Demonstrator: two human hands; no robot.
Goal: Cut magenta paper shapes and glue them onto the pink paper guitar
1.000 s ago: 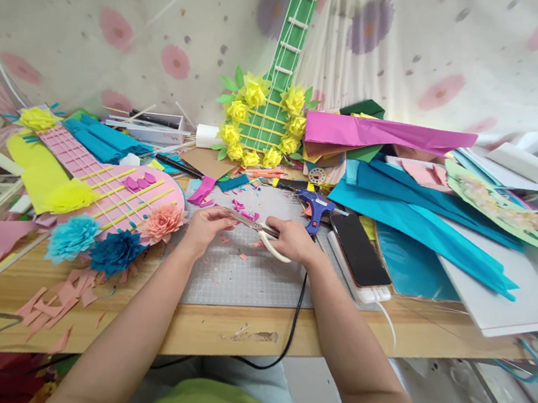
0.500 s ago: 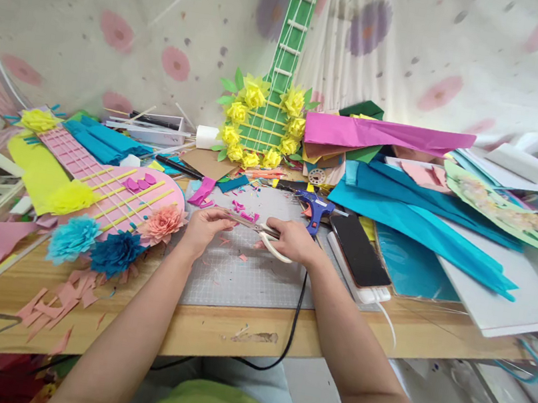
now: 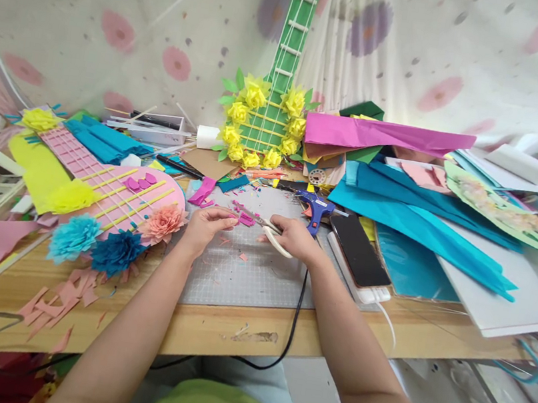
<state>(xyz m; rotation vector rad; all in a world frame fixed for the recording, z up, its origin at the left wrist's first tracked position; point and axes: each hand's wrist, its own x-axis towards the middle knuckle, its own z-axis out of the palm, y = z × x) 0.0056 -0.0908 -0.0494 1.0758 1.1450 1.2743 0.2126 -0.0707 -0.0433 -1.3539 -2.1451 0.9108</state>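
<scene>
My left hand [image 3: 208,227] pinches a small magenta piece of paper [image 3: 246,220] between thumb and fingertips, over the grey cutting mat [image 3: 256,287]. My right hand [image 3: 296,238] is closed around white-handled scissors [image 3: 276,242]. Their blades point left, right beside the magenta piece; whether they touch it I cannot tell. Magenta scraps lie on the mat just beyond, and a larger magenta strip [image 3: 202,190] rests behind my left hand. A blue glue gun [image 3: 317,210] lies beyond my right hand.
To the left is a pink paper guitar [image 3: 148,200] with paper flowers. A green guitar [image 3: 266,124] with yellow roses stands at the back. A phone [image 3: 360,250] and blue paper [image 3: 421,231] lie to the right. A black cable [image 3: 295,326] hangs over the table edge.
The scissors have swung so their blades angle up and leftward, and their handles have dropped slightly. More of the magenta piece at my left fingertips now shows. Both arms stay nearly in place.
</scene>
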